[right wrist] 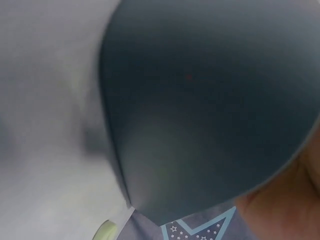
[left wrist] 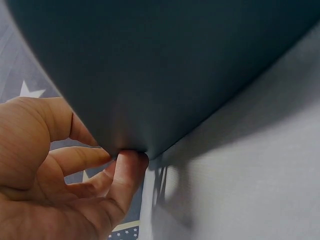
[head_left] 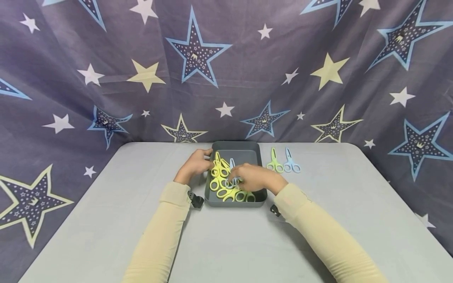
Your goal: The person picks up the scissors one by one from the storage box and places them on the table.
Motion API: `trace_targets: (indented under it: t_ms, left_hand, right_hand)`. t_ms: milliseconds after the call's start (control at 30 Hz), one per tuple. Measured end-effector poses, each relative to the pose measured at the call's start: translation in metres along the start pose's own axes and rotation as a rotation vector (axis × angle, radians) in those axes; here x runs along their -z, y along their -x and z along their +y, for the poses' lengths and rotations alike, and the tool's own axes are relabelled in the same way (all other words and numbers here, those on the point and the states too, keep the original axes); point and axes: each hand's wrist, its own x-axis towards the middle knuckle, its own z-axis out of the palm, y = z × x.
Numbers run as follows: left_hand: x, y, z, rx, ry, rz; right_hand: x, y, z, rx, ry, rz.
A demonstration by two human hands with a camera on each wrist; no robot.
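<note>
A dark grey tray [head_left: 235, 204] holds several yellow-green scissors [head_left: 220, 165] and a blue pair of scissors [head_left: 232, 162]. My left hand [head_left: 198, 163] grips the tray's left wall; in the left wrist view, the fingers of this left hand [left wrist: 75, 175] bear on the wall's outside near a corner, with part of the hand behind the rim. Inside the tray, my right hand [head_left: 250, 177] pinches the blue scissors near their middle, its fingertips partly hidden. The right wrist view shows mostly the tray's outer wall [right wrist: 200, 115], with a blurred bit of the right hand [right wrist: 285, 205] behind it.
Right of the tray, a green pair of scissors [head_left: 274, 162] and another blue pair [head_left: 291, 162] lie side by side, blades pointing away. The grey-white table [head_left: 226, 243] meets a star-patterned cloth [head_left: 226, 78] at the back.
</note>
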Motion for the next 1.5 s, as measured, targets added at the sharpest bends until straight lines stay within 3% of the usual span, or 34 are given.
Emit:
trace_targets:
  t_ms: [333,867,1500]
  left_hand:
    - [0.0010,0.0014,-0.0005,0.008,0.020,-0.001]
    - [0.0000,0.0000,-0.0004,0.004,0.017,-0.011]
    - [0.0009,0.0001,-0.0002,0.012,0.006,-0.010]
  right_hand:
    - [-0.0024,-0.0062,-0.0054,-0.010,0.094,0.107]
    - [-0.0044,-0.0030,-0.0056,-0.050,0.067,0.100]
    - [-0.0078,-0.0052,-0.0075,-0.090,0.131,0.109]
